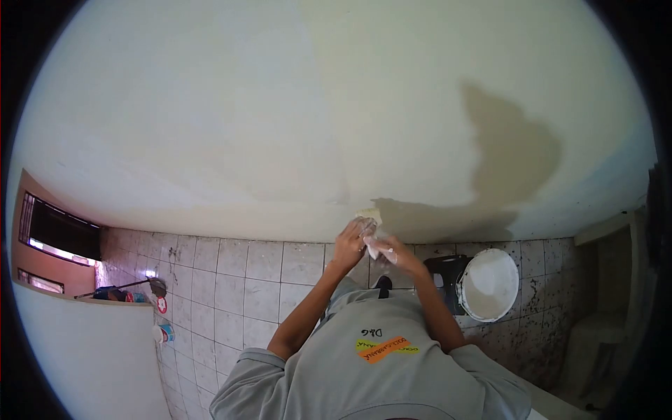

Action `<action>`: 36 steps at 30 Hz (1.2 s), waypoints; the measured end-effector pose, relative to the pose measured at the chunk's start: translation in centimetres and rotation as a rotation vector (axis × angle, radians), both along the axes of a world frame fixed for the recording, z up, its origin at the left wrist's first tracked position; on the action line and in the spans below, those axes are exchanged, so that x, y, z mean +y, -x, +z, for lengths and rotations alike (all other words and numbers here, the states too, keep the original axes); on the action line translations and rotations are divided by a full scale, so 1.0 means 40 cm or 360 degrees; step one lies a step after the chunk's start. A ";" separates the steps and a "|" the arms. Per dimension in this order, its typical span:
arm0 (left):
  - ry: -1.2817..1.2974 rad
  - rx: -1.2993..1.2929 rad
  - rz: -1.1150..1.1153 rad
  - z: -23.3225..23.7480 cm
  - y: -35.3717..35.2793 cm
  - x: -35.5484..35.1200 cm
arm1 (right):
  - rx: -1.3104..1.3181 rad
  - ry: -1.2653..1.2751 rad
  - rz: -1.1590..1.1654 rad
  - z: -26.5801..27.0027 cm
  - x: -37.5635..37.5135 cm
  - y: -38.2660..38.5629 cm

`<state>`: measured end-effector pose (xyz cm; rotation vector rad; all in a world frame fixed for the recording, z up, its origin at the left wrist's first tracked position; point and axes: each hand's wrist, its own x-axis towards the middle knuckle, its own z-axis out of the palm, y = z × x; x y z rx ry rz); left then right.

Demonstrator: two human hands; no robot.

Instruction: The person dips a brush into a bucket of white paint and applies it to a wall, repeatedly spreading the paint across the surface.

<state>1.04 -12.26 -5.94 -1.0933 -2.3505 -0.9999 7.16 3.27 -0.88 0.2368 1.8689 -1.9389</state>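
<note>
Both of my hands are close together in front of my body, near the foot of the pale wall (231,140). My left hand (351,245) is closed round a pale yellow, flat-looking piece (369,215) whose far edge shows beyond the fingers. White paste smears the fingers of this hand. Beside it, my right hand (394,253) has its fingers bent in, with white paste on them too. A small white pointed thing (373,250) shows between the hands; I cannot tell whether it is a tool or a lump of paste.
To the right a white bucket (490,285) with pale contents stands by a black object (444,280). Grey floor tiles (231,294) carry dark and white spots. At left are a small container (164,333), a long-handled tool (126,285) and a low wall (91,350).
</note>
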 end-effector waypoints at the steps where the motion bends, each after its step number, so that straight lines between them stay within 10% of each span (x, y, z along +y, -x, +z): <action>1: 0.0041 -0.0043 -0.0021 -0.014 -0.017 0.000 | -0.0072 0.0164 -0.0066 -0.030 -0.014 -0.024; 6: -0.0066 -0.0421 0.0594 -0.092 -0.115 -0.006 | -0.0242 0.0388 -0.0222 -0.179 -0.025 -0.053; 9: -0.0919 -0.2754 0.0634 -0.163 -0.095 -0.025 | -0.0351 0.0267 -0.0169 -0.213 -0.041 -0.047; 12: -0.1510 -0.3130 0.0080 -0.147 -0.079 -0.007 | -0.0396 0.0184 -0.0053 -0.270 -0.062 -0.034; 21: -0.1229 -0.2609 0.0764 -0.371 0.128 0.024 | -0.0161 -0.0196 0.0120 -0.237 -0.021 -0.036; 36: -0.1372 -0.1593 0.0355 0.594 0.081 0.009 | -0.0073 0.0018 -0.0294 -0.289 0.127 -0.130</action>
